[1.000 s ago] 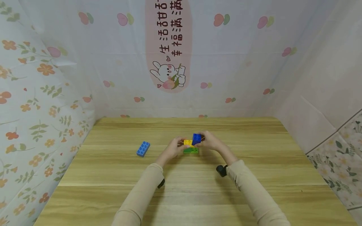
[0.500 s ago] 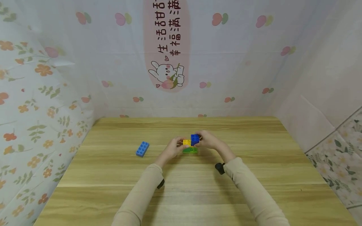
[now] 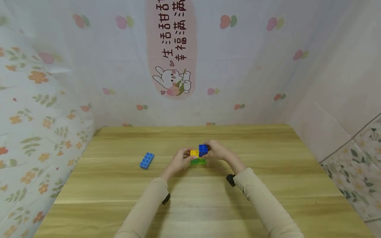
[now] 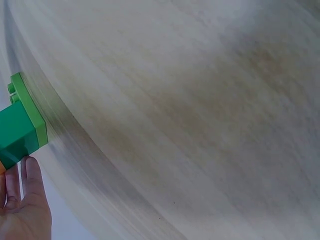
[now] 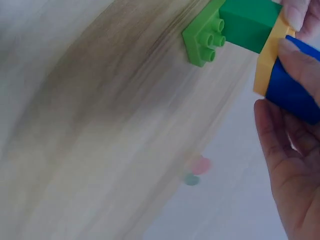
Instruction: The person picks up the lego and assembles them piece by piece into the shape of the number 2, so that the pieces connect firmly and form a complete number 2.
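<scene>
A stack of bricks stands in the middle of the table. Its base is a flat light green brick [image 3: 203, 161], with a dark green brick [image 5: 250, 22] above it and a yellow brick [image 3: 194, 153] across the top. From the left, my left hand [image 3: 178, 161] pinches the yellow brick; in the left wrist view its fingers lie by the dark green brick. My right hand [image 3: 218, 150] grips a dark blue brick [image 3: 203, 149] between thumb and fingers. The dark blue brick sits against the yellow one's right part; whether the studs are pressed fully home I cannot tell.
A lighter blue brick [image 3: 147, 161] with several studs lies apart on the wooden table [image 3: 196, 205], left of the stack. Patterned cloth hangs behind the table [image 3: 238, 76] and along its left side.
The dark blue brick has come down slightly and levelled out onto the yellow brick, carried by my right hand. My left hand keeps its hold on the stack. The head view has shifted a little.
</scene>
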`<action>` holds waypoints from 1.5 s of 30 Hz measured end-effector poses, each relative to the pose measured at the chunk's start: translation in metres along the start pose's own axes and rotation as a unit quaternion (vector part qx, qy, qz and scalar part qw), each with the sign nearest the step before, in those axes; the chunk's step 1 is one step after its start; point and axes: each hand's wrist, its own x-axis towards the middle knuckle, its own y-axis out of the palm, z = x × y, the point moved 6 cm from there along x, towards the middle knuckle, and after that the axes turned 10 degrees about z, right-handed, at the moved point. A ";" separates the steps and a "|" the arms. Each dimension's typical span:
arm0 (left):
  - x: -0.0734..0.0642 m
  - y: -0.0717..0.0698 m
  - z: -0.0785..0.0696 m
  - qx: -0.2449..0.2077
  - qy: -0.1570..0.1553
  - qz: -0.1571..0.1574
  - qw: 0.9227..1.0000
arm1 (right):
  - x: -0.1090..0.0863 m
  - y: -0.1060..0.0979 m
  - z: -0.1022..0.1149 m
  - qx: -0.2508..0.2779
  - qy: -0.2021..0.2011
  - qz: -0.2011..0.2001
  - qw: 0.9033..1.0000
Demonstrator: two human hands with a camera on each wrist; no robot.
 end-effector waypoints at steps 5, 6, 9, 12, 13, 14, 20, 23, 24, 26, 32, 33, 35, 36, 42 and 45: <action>-0.002 -0.002 0.001 0.006 -0.005 -0.004 1.000 | 0.001 0.000 0.005 -0.018 -0.003 0.002 1.000; -0.002 -0.002 0.002 0.006 -0.004 -0.003 1.000 | 0.001 0.001 0.004 -0.011 -0.003 0.000 1.000; -0.003 -0.001 0.004 0.007 -0.002 -0.003 1.000 | 0.000 0.006 -0.003 0.042 -0.003 -0.020 0.999; -0.005 -0.001 0.007 0.005 -0.009 -0.004 1.000 | -0.001 0.016 -0.011 0.114 -0.019 -0.047 0.992; -0.006 -0.001 0.008 0.007 -0.011 -0.003 1.000 | -0.002 0.020 -0.014 0.135 -0.022 -0.054 0.989; -0.007 -0.001 0.009 0.007 -0.013 -0.003 1.000 | -0.002 0.023 -0.016 0.151 -0.024 -0.060 0.986; -0.014 -0.001 0.012 0.001 -0.015 0.001 1.000 | -0.001 0.031 -0.016 0.157 0.001 -0.066 0.985; -0.017 -0.006 0.014 -0.006 -0.021 -0.010 1.000 | 0.004 0.030 -0.010 0.138 0.007 -0.057 0.989; -0.018 -0.008 0.014 -0.008 -0.025 -0.014 1.000 | 0.005 0.029 -0.008 0.135 0.006 -0.054 0.989; -0.018 -0.010 0.014 -0.007 -0.027 -0.019 0.999 | 0.008 0.029 -0.006 0.132 0.006 -0.048 0.990; -0.011 -0.008 0.008 0.010 -0.020 -0.002 1.000 | 0.008 0.021 -0.008 0.123 0.009 -0.045 0.991; -0.010 -0.007 0.006 0.018 -0.014 0.003 1.000 | 0.006 0.019 -0.009 0.118 0.007 -0.046 0.992; -0.009 -0.006 0.002 0.028 -0.007 0.011 1.000 | 0.004 0.016 -0.010 0.111 0.008 -0.043 0.993; -0.009 -0.007 0.000 0.032 -0.004 0.012 0.999 | 0.003 0.014 -0.010 0.108 0.006 -0.041 0.993; -0.019 -0.018 0.000 0.026 -0.008 -0.029 0.999 | -0.004 0.009 -0.011 0.115 0.007 -0.040 0.993; -0.026 -0.027 0.008 0.027 -0.018 -0.061 0.998 | -0.005 0.009 -0.011 0.112 0.008 -0.042 0.993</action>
